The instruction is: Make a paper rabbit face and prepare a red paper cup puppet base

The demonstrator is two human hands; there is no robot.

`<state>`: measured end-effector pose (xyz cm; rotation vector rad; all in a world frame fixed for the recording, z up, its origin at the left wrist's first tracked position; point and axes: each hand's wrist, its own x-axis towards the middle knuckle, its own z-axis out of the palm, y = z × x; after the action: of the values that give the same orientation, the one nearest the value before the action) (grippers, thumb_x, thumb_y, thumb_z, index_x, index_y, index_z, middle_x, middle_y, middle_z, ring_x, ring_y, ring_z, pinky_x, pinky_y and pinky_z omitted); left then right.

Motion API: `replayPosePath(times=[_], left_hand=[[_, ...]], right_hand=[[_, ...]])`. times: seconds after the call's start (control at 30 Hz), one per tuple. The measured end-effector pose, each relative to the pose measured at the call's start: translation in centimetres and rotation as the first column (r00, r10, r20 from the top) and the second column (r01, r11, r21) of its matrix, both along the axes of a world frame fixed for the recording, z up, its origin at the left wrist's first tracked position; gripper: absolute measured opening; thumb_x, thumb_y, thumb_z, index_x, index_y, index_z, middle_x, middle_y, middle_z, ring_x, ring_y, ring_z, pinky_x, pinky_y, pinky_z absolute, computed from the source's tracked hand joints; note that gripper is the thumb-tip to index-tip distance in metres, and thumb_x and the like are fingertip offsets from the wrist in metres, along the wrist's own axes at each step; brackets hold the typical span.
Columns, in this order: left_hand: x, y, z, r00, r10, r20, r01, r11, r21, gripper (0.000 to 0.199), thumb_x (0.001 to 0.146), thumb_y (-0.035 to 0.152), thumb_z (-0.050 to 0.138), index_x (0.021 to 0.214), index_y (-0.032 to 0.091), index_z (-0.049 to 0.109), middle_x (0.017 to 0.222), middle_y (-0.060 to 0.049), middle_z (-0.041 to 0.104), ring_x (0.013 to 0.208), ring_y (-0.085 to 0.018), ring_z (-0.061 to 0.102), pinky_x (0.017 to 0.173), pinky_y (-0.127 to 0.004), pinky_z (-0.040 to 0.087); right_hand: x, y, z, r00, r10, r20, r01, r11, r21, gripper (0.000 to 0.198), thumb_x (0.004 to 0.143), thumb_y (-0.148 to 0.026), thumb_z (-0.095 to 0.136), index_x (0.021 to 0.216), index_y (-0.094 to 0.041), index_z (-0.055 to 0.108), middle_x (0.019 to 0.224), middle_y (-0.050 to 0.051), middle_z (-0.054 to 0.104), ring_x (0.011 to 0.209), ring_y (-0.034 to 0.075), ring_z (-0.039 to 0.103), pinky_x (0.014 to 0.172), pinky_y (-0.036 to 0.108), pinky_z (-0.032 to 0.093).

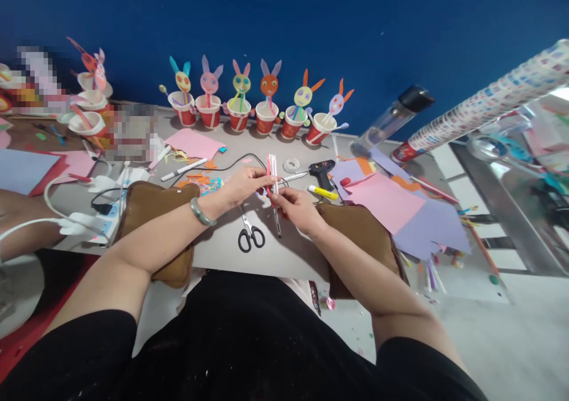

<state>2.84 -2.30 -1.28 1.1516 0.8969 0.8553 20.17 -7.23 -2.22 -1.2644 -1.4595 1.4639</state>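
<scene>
Over the middle of the table my left hand (pixel 246 186) and my right hand (pixel 297 210) meet, both closed on a thin upright bundle of red and white strips (pixel 272 167). The left pinches it from the side with thumb and fingers. Lower down, the right hand's fingertips grip it too. Below the fingers a slim dark, silver-ended stick (pixel 278 226) sticks out; I cannot tell whether it is a pen or part of the bundle. Black-handled scissors (pixel 251 235) lie just under my hands, their blades pointing away from me.
Several red paper cups (pixel 265 119) with paper rabbit heads line the wall. A glue gun (pixel 323 173), yellow marker (pixel 322 192), tape roll (pixel 291 164) and coloured paper (pixel 386 199) lie around. Brown cushions (pixel 155 229) sit under my forearms. Stacked cups (pixel 480 99) lean right; a power strip (pixel 113 211) lies left.
</scene>
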Motion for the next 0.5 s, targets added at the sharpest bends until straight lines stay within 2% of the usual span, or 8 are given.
replayPosePath(times=[0.23, 0.33, 0.5], left_hand=[[-0.19, 0.55, 0.15, 0.981, 0.158, 0.114, -0.157, 0.987, -0.02, 0.033, 0.075, 0.046, 0.084, 0.078, 0.015, 0.073, 0.057, 0.006, 0.049, 0.051, -0.004, 0.038, 0.049, -0.02, 0.026], [-0.3, 0.42, 0.0, 0.98, 0.141, 0.137, -0.146, 0.989, 0.027, 0.04, 0.07, 0.051, 0.086, 0.075, 0.014, 0.073, 0.056, 0.005, 0.048, 0.051, -0.004, 0.037, 0.047, -0.021, 0.025], [-0.45, 0.11, -0.31, 0.99, 0.067, 0.126, -0.074, 0.996, 0.05, 0.04, 0.073, 0.053, 0.083, 0.077, 0.014, 0.074, 0.055, 0.004, 0.049, 0.051, -0.005, 0.04, 0.048, -0.021, 0.027]], right_hand=[[-0.06, -0.01, -0.31, 0.993, 0.033, 0.114, -0.038, 0.998, 0.045, 0.041, 0.082, -0.06, 0.067, 0.075, -0.021, 0.059, 0.063, -0.004, 0.053, 0.053, 0.01, 0.044, 0.052, 0.026, 0.036], [-0.33, 0.14, -0.4, 0.988, 0.064, 0.139, -0.075, 0.994, 0.078, 0.041, 0.085, -0.061, 0.061, 0.079, -0.02, 0.06, 0.064, -0.004, 0.054, 0.059, 0.011, 0.047, 0.059, 0.027, 0.04], [-0.89, 0.37, -0.75, 0.987, 0.112, 0.113, -0.117, 0.992, 0.038, 0.046, 0.09, -0.063, 0.054, 0.089, -0.019, 0.067, 0.07, 0.0, 0.066, 0.064, 0.013, 0.052, 0.067, 0.028, 0.043]])
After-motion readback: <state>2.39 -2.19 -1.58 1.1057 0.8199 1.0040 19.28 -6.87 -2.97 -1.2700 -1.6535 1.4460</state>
